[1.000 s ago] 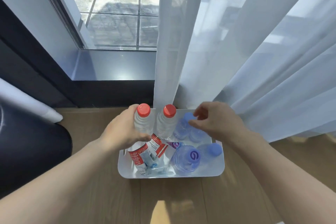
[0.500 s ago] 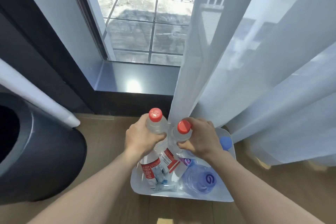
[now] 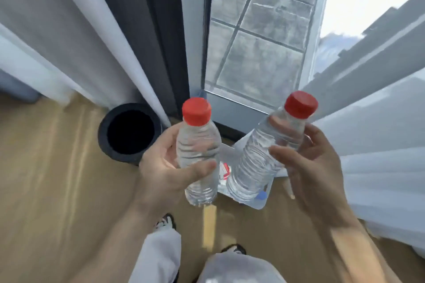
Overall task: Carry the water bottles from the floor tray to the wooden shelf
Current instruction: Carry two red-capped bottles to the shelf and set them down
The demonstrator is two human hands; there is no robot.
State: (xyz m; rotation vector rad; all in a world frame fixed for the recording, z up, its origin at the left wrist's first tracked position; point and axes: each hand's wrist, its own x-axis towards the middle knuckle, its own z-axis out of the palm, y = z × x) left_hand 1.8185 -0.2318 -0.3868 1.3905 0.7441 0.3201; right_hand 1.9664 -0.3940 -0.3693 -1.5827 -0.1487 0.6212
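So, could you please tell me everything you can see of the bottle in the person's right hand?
The right-hand bottle is clear, ribbed plastic with a red screw cap, which is on. No label shows. It is held in the air, tilted so the cap leans right, with its base above the white floor tray. The right hand grips its upper body, thumb across the front and fingers behind, seen through the plastic.

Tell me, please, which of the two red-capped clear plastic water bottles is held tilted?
The red-capped clear plastic bottle in the right hand: its cap leans rightward, while the other bottle, in the left hand, stands nearly upright.
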